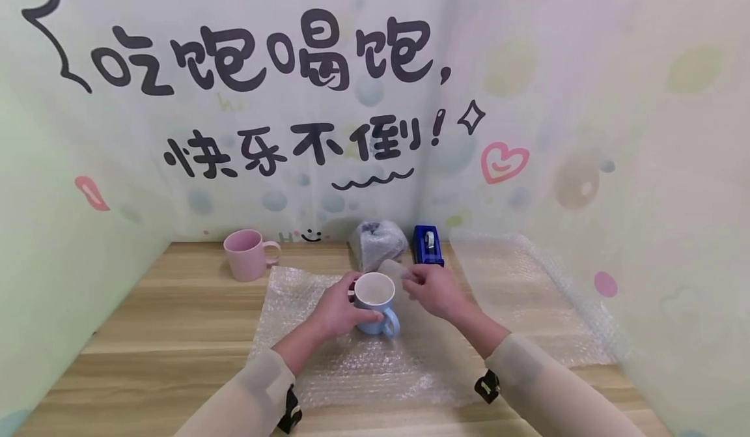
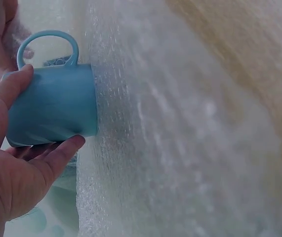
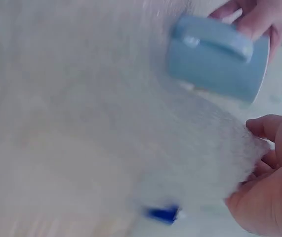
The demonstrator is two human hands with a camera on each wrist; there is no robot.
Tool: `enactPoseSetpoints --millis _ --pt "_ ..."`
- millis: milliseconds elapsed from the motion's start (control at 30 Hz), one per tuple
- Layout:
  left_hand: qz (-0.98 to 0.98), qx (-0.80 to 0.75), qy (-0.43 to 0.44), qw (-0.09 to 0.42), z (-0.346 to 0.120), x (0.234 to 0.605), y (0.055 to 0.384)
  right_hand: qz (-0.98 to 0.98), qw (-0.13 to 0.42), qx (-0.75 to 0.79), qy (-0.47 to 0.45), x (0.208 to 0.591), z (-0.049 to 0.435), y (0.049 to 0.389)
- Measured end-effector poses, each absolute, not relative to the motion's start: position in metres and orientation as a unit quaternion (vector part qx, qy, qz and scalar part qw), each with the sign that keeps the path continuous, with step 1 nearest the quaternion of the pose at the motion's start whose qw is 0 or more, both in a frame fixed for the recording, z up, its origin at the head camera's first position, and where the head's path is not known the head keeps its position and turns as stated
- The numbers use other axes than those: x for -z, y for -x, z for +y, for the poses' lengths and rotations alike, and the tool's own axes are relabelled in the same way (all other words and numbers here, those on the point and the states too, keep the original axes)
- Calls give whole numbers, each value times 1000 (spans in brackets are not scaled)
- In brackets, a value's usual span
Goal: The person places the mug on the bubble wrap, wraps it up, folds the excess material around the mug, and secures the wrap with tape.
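A light blue mug (image 1: pixel 371 307) with a white inside stands upright on a sheet of bubble wrap (image 1: pixel 316 372). My left hand (image 1: pixel 336 307) grips the mug by its side, thumb toward the front near the handle, as the left wrist view also shows on the mug's wall (image 2: pixel 57 101). To the right, my right hand (image 1: pixel 433 287) pinches the far right edge of the sheet, which is raised off the table beside the mug. In the right wrist view the lifted bubble wrap (image 3: pixel 210 133) stretches from the thumb and fingers down toward the mug.
A pink mug (image 1: pixel 245 254) stands at the back left of the wooden table (image 1: pixel 146 352). Behind the blue mug sits a bubble-wrapped bundle (image 1: pixel 377 245), with a blue tape dispenser (image 1: pixel 428 245) to its right. Another bubble wrap sheet (image 1: pixel 527 300) lies at the right by the wall.
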State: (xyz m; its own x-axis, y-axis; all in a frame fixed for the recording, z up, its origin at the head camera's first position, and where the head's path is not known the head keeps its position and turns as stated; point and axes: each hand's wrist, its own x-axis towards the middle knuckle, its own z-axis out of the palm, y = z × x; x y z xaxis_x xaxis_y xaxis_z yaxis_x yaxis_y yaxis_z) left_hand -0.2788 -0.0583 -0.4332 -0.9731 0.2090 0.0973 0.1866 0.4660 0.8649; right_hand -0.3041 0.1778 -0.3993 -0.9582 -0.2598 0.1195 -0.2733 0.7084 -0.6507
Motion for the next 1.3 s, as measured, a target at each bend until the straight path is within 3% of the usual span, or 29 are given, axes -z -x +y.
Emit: enactPoseSetpoints --millis 300,467,667,800,967,1067,1300 --pt "848 -517 -114 30 -60 433 280 -926 -11 -218 -308 390 167 296" --pt "848 -516 -118 26 -58 432 280 -926 -35 -147 -346 389 171 299" --pt "850 -508 -129 46 -65 428 276 -921 -21 -87 -379 390 171 302" --pt "878 -456 -128 67 -93 403 275 -921 -23 -84 -378 391 171 302" --pt "909 -407 -93 20 -153 382 282 -927 -36 -89 -363 393 170 300" --pt "915 -400 -46 6 -182 388 285 -927 -30 -87 -363 396 171 300" --pt "895 -443 17 54 -211 420 290 -928 -21 -88 -362 398 173 301"
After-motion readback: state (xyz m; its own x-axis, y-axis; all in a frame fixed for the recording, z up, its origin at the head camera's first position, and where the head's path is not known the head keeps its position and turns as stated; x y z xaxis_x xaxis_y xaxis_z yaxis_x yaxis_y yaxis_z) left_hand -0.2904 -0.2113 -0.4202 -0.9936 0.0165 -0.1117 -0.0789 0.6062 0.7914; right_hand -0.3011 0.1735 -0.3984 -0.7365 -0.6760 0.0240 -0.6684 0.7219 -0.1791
